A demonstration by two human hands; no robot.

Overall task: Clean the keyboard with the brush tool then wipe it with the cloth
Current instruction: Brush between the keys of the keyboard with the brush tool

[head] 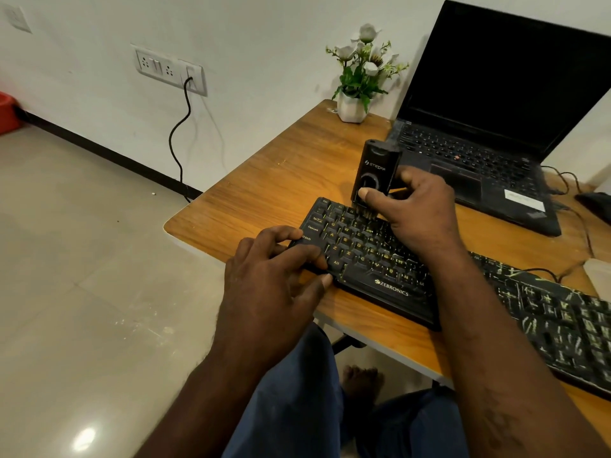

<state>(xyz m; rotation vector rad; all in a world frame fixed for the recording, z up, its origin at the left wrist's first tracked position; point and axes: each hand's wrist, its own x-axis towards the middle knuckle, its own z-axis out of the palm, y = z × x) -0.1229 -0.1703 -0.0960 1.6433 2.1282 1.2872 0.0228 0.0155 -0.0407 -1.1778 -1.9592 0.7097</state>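
- Head view: a black keyboard (pixel 373 256) with yellow-lit legends lies slantwise on a wooden desk (pixel 264 193) with a warm brown grain. Its left end is near the desk's left edge, and its right part runs off blurred toward the lower right.
- The left hand (pixel 271 269) grips the keyboard's near-left corner. The fingers are curled over the Shift and bottom-row keys and the thumb is pressed against the front edge.
- The right hand (pixel 413 206) pinches a black, boxy plastic brush tool (pixel 377 166). The thumb lies across the tool's lower front face and the fingers are wrapped round its far side.
- The brush tool stands nearly upright above the keyboard's upper-left rows, leaning slightly away from the person. Its short bristles (pixel 363 209) point down and meet the top key rows.
- An open black laptop (pixel 479 143) with a dark screen sits just behind the keyboard.
- A white pot of white artificial flowers (pixel 352 107) stands at the desk's far corner, left of the laptop.
- A black mouse (pixel 595 206) is partly cut off at the right edge.
- On the white wall, a black cable (pixel 180 133) hangs from a white socket panel (pixel 168 67) down to the pale tiled floor.
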